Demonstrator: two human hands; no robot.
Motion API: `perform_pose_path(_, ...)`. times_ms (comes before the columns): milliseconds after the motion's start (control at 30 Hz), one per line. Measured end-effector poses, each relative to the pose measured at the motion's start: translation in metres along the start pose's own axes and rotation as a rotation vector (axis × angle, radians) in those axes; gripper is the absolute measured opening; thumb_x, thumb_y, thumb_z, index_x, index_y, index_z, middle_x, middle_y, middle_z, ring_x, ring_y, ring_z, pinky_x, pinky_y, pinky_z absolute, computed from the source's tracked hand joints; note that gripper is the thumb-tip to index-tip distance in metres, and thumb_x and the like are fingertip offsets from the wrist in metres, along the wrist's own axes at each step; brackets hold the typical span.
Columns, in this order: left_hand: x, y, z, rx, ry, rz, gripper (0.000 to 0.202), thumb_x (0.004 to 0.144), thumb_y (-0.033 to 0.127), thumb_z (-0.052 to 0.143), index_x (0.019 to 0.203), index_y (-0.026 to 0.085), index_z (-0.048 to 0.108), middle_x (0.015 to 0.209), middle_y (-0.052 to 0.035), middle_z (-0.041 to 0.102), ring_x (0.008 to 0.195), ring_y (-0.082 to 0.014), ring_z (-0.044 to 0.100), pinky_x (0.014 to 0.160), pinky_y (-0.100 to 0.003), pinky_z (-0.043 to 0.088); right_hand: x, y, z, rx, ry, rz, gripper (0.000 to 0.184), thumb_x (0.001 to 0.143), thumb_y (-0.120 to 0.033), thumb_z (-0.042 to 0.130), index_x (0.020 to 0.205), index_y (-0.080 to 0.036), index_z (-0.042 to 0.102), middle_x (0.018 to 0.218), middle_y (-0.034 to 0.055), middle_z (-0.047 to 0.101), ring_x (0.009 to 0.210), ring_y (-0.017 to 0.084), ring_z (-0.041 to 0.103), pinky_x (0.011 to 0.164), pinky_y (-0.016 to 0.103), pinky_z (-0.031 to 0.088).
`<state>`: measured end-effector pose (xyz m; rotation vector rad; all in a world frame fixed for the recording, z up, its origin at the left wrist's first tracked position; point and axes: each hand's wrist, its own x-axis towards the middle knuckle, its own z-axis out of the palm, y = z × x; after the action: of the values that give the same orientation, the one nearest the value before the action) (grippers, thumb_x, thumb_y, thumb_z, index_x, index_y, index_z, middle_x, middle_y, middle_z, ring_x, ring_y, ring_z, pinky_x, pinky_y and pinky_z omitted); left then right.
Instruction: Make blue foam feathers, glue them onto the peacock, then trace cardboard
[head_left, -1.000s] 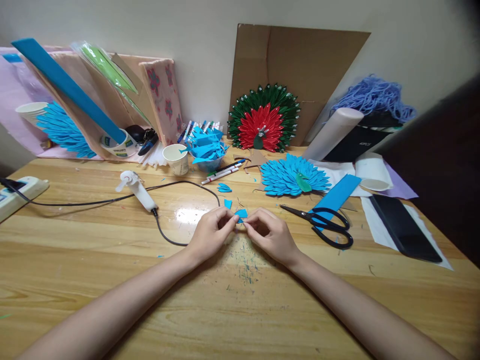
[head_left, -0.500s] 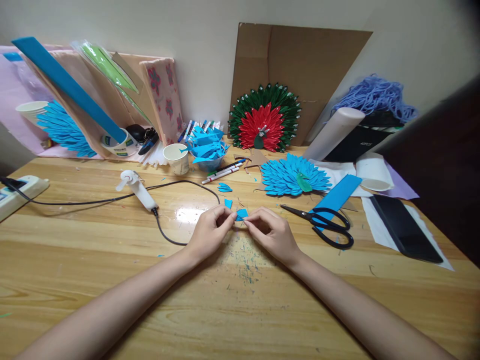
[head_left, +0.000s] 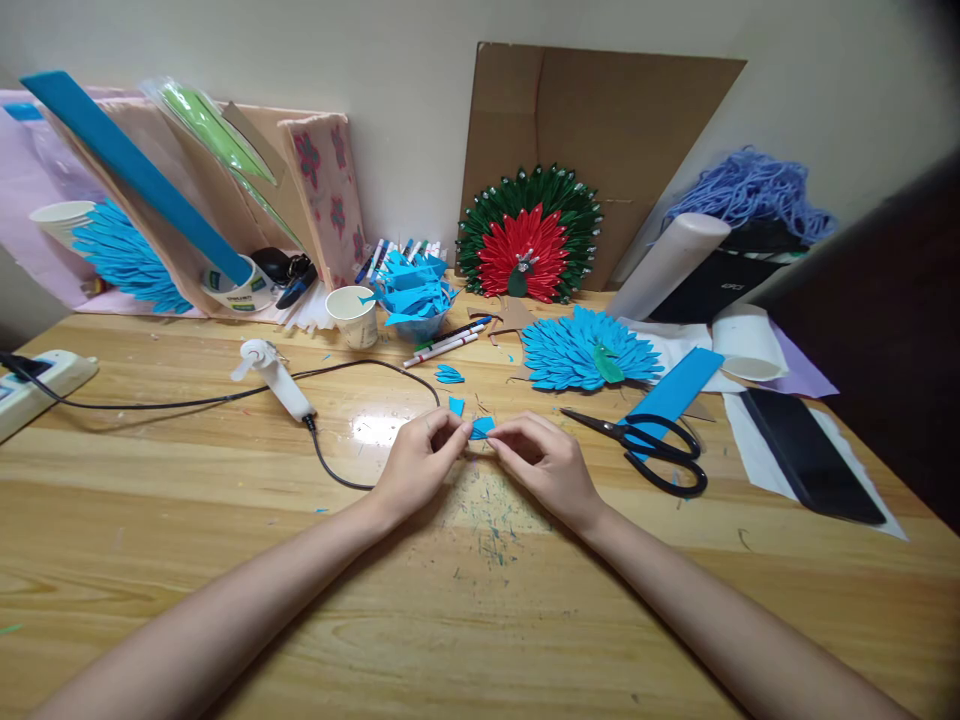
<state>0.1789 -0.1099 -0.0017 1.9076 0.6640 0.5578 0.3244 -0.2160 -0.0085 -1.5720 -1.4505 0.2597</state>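
Power strip (head_left: 56,390) sits at the far left of your table (head_left: 450,640), and a black cable (head_left: 180,404) runs from it across the wood. Behind, a long blue strip (head_left: 139,172) leans with its lower end in a tape roll (head_left: 238,298). Next you have a white glue gun (head_left: 283,388), then, farther back, a paper cup (head_left: 352,322) beside a tub (head_left: 416,329) heaped with blue scraps (head_left: 415,285). Your left grip (head_left: 424,455) is at the center, thumb and forefinger pinching the left end of a small blue piece (head_left: 482,427). Just beyond lie a loose scrap (head_left: 456,407) and some blue petals (head_left: 450,375). The piece sits between your two grips, finely folded along its near edge; whether it touches the wood, you cannot tell. Your right grip (head_left: 546,465) pinches its right end. Farther back, a red-and-green peacock (head_left: 525,245) stands against cardboard (head_left: 600,130); a blue peacock (head_left: 566,355) lies nearer, to its right. Black-handled scissors (head_left: 664,453) lie over a flat blue strip (head_left: 686,380), blades toward your right grip, and a dark phone (head_left: 814,455) rests on white paper (head_left: 757,462).
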Motion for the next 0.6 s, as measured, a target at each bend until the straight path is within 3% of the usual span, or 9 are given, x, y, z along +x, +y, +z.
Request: perform_pose_path(600,-0.0005,0.0011,-0.0005,-0.03,-0.019,0.007,0.03,0.086,0.039,0.047,0.073,0.015,0.06,0.068,-0.0018,0.06,0.065,-0.0134,0.054,0.061,-0.024,0.04,-0.0005,0.0012,0.0,0.012,-0.034,0.008,0.005,0.082,-0.02,0.057,0.085,-0.02,0.062,0.079,0.0042,0.063,0.073,0.016,0.058,0.066,0.03,0.048)
